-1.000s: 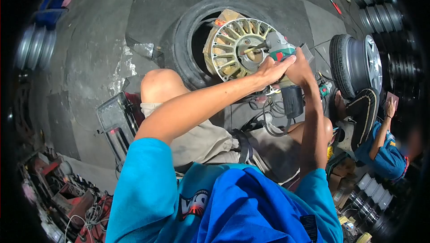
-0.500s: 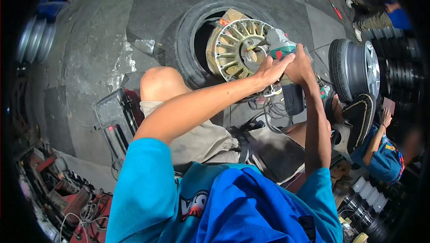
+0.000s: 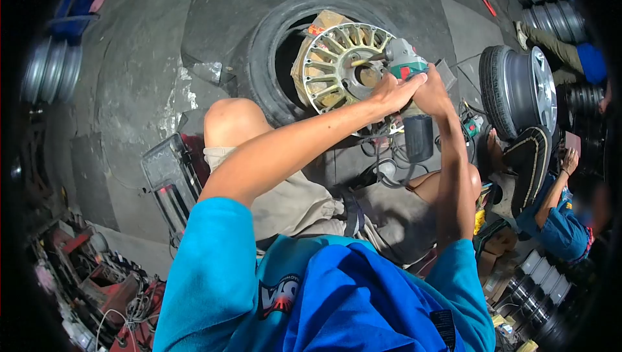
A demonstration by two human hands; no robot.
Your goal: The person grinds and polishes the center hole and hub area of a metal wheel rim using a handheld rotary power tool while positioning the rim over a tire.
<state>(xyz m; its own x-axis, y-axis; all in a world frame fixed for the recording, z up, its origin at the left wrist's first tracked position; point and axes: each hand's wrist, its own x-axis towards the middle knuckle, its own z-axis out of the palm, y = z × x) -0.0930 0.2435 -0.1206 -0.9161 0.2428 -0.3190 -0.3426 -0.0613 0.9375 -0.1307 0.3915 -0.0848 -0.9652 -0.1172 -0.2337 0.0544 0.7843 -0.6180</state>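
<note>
A green-and-grey power tool (image 3: 407, 60) with a slim bit is gripped in both my hands over a spoked wheel disc (image 3: 330, 60). My left hand (image 3: 391, 94) is closed at its near side, my right hand (image 3: 430, 93) wraps round its body from the right. The bit points left across the disc's centre hole; whether it touches metal I cannot tell. Tilted on a cardboard-wrapped bundle (image 3: 332, 20), the disc rests within a large tyre (image 3: 265, 34) lying flat. A black cylinder (image 3: 418, 138) is just below my right hand.
Close on my right stands a tyred wheel (image 3: 497, 89). Beyond it sits a co-worker (image 3: 558, 222) with a flat reddish block in hand; another person's leg (image 3: 551, 39) is farther up. Cables (image 3: 392, 170) lie between my legs. A black tool case (image 3: 170, 170) is at my left.
The tool and my hands keep nearly the same place over the disc, with the view shifted slightly. The black cylinder appears turned. At upper right, the other person's leg has shifted.
</note>
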